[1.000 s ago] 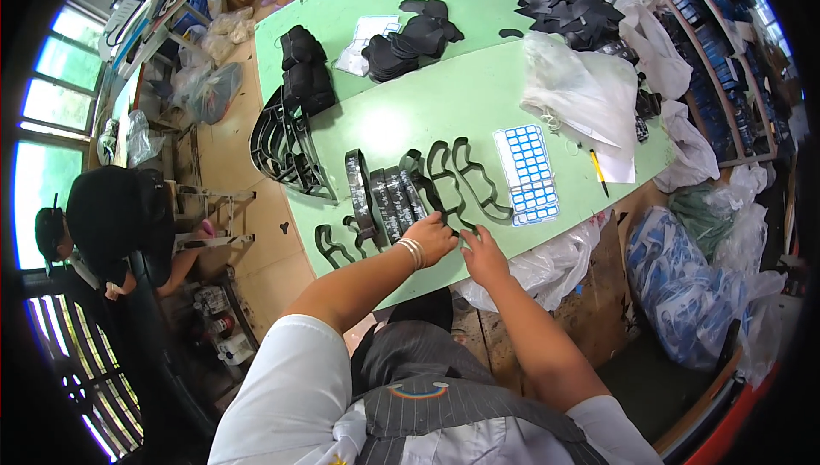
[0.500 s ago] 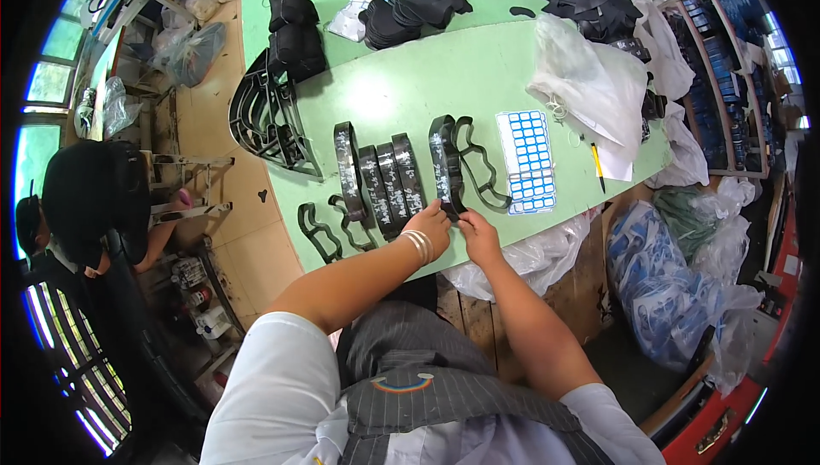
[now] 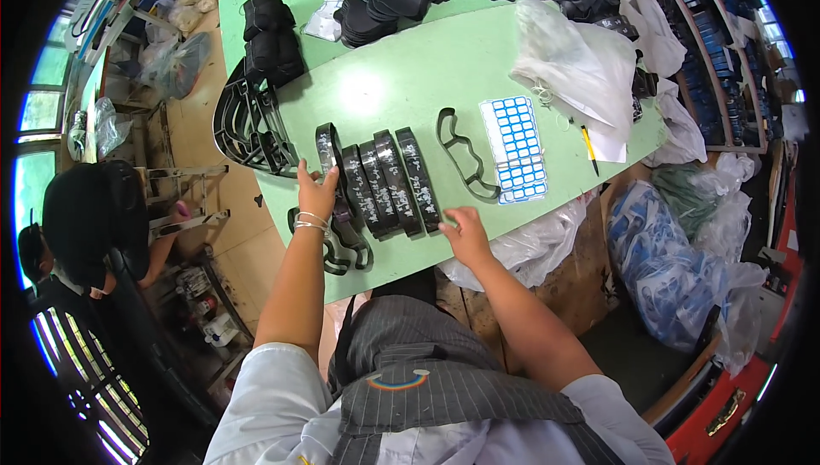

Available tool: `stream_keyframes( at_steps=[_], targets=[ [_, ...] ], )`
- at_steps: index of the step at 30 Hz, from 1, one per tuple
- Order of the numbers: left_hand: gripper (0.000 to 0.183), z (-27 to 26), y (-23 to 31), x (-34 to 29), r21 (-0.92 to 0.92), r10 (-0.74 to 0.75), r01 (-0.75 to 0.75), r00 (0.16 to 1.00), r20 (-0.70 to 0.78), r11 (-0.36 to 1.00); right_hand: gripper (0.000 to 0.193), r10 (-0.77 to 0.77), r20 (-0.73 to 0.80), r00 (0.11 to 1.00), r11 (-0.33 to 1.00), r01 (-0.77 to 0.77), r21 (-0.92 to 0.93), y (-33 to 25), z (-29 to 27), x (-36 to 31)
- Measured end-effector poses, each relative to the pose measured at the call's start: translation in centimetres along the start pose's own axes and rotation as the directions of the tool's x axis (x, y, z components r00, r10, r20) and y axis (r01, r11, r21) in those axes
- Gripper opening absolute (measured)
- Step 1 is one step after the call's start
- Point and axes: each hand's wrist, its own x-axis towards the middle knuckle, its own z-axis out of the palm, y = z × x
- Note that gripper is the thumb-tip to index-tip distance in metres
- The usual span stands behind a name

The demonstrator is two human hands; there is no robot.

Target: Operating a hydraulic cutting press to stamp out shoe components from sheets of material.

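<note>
Several black metal cutting dies (image 3: 382, 179) with white markings stand side by side in a row on the green table. My left hand (image 3: 316, 196) is at the row's left end, fingers apart, beside the leftmost die (image 3: 327, 142); whether it touches the die is hard to tell. My right hand (image 3: 466, 236) has its thumb and fingers spread, close to the near end of the rightmost die (image 3: 418, 181), holding nothing. A wavy open-framed die (image 3: 462, 157) lies to the right of the row. More outline dies (image 3: 348, 243) lie near my left wrist, partly hidden by it.
A blue-and-white gridded sheet (image 3: 515, 149) and a yellow pen (image 3: 590, 150) lie to the right. Larger black frames (image 3: 248, 128) overlap the table's left edge. Black cut pieces (image 3: 389, 8) and a white plastic bag (image 3: 572, 59) are farther back. A person (image 3: 85, 226) sits at the left.
The marked die that both hands held has shifted left, against the row, and is released. My left hand has moved left to the leftmost die; my right hand has opened. The view has shifted slightly.
</note>
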Motion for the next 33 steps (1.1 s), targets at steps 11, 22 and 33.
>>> stream_keyframes(
  at_steps=[11, 22, 33],
  targets=[
    [0.065, 2.2, -1.9, -1.7, -0.278, -0.058, 0.124, 0.97, 0.236, 0.953, 0.021, -0.334, -0.231, 0.914, 0.811, 0.154, -0.564, -0.8, -4.8, 3.9],
    [0.062, 6.2, 4.2, -12.1, 0.397, 0.111, -0.161, 0.983, 0.145, 0.904, 0.037, -0.388, -0.264, 0.883, 0.887, 0.28, -0.368, 0.2, 0.0, 0.8],
    [0.038, 9.2, 4.3, -3.7, 0.276, -0.076, -0.162, 0.724, 0.685, 0.948, 0.044, 0.36, -0.333, 0.872, 0.911, -0.405, -0.075, 14.0, -7.3, -14.9]
  ],
)
